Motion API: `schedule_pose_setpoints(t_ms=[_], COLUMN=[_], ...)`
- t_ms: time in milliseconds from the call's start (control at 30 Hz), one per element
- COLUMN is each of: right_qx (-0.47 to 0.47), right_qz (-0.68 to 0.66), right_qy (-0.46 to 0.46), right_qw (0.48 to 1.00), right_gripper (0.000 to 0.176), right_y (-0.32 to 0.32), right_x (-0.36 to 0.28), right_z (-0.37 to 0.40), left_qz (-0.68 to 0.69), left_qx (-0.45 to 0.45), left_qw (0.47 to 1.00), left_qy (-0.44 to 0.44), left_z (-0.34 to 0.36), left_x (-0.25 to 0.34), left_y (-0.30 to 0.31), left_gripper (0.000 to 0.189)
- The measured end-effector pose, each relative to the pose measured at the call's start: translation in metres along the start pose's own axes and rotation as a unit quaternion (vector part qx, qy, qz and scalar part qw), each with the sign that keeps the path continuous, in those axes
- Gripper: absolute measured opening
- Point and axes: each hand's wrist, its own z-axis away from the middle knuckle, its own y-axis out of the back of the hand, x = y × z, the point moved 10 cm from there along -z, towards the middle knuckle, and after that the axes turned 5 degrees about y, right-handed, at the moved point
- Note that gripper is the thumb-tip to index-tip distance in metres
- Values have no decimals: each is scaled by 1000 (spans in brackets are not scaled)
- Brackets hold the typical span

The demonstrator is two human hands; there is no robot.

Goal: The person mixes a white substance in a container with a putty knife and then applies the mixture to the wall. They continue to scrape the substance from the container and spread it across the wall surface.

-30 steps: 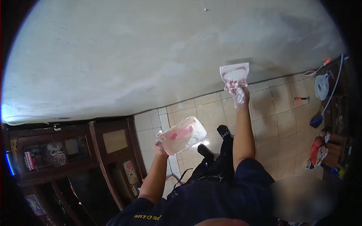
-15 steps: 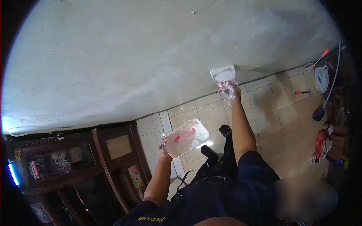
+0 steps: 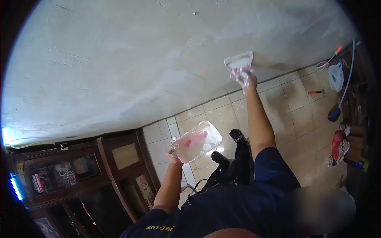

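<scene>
My right hand [image 3: 247, 80], smeared with white paste, is closed around the handle of a wide putty knife [image 3: 240, 60]. White paste covers the blade, which is up against the grey-white wall [image 3: 151, 67]; whether its edge touches cannot be told. Lower and to the left, my left hand [image 3: 173, 152] grips the short end of a shallow, rectangular plastic tray [image 3: 186, 152]. White paste [image 3: 214, 137] lies toward the tray's far end, and pinkish patches show across its middle. The fingers of my left hand are partly hidden by the tray rim.
Dark wooden cabinet [image 3: 115, 170] at left, reaching the wall. Tiled floor [image 3: 301, 115] runs along the wall's base. At right are an orange-handled tool [image 3: 316, 92], a white plastic bag [image 3: 335, 77], a pale hose [image 3: 351, 71] and a red bundle [image 3: 338, 144].
My right hand and the putty knife have moved up along the wall and slightly right, and the blade has tilted. The tray stays in my left hand, nearly unmoved.
</scene>
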Motion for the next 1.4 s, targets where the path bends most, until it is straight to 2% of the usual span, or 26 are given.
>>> schedule_pose_setpoints(t_ms=[133, 200, 333, 400, 433, 467, 500, 533, 567, 600, 633, 667, 700, 867, 967, 1067, 1200, 1233, 1267, 1333, 1367, 1400], right_qx=[-10, -43, -19, -48, -86, -92, -139, -185, -223, -231, -309, -370, -384, -398, -335, -345, -429, -442, -442, -385, -311, -309], right_qz=[26, -72, -72, 114, 136, 141, 195, 248, 315, 320, 404, 461, 454, 480, 513, 520, 515, 464, 465, 298, 155, 155], right_qy=[-42, -71, -93, 8, 32, 28, 31, 35, 88, 87, 276, 451, 389, 388, 376, 377, 271, 159, 158, 16, -78, -80], right_qw=[999, 994, 993, 992, 987, 985, 971, 950, 918, 915, 815, 669, 704, 678, 695, 685, 691, 751, 751, 873, 935, 935], right_gripper=[27, 26, 25, 26, 23, 23, 22, 22, 21, 21, 22, 23, 25, 37, 42, 42, 50, 50, 50, 49, 46, 46], right_y=[72, 79, 27, 19, 11, 6, -10, -28, -48, -56, -89, -115, -117, -115, -106, -110, -113, -106, -101, -81, -65, -67], right_x=[52, 61, -16, -52, -61, -71, -82, -92, -112, -121, -150, -163, -153, -133, -121, -117, -108, -98, -94, -76, -63, -61], right_z=[33, 52, 154, 172, 182, 187, 198, 212, 228, 236, 260, 296, 298, 326, 320, 320, 309, 301, 296, 278, 271, 273], left_qz=[-47, -32, -5, 55, 63, 37, 12, 20, 36, 53, 61, 69, 77, 106, 125, 133, 105, 98, 92, 79, 64, 64], left_qx=[-26, 23, 57, 78, 82, 90, 98, 102, 82, 63, 65, 54, 44, 53, 60, 87, 89, 90, 91, 90, 90, 91], left_qw=[998, 999, 998, 995, 995, 995, 993, 992, 993, 994, 993, 994, 994, 987, 986, 982, 983, 982, 982, 982, 981, 982], left_qy=[-20, -35, -10, -1, -4, -35, -66, -69, -73, -78, -82, -72, -61, -107, -89, -101, -120, -131, -141, -149, -156, -154], left_z=[1, 4, 3, -7, -10, -15, -16, -15, -16, -15, -13, -13, -12, -17, -16, -14, -16, -13, -11, -10, -9, -8], left_x=[4, 7, 13, 11, 12, 17, 22, 24, 26, 30, 34, 36, 36, 45, 38, 39, 43, 45, 48, 51, 53, 52], left_y=[-3, 3, -11, -12, -15, -23, -31, -39, -53, -64, -70, -78, -83, -74, -70, -66, -64, -65, -66, -69, -70, -70], left_gripper=[67, 67, 59, 46, 46, 40, 35, 35, 32, 29, 29, 28, 28, 23, 24, 26, 28, 29, 30, 31, 31, 31])
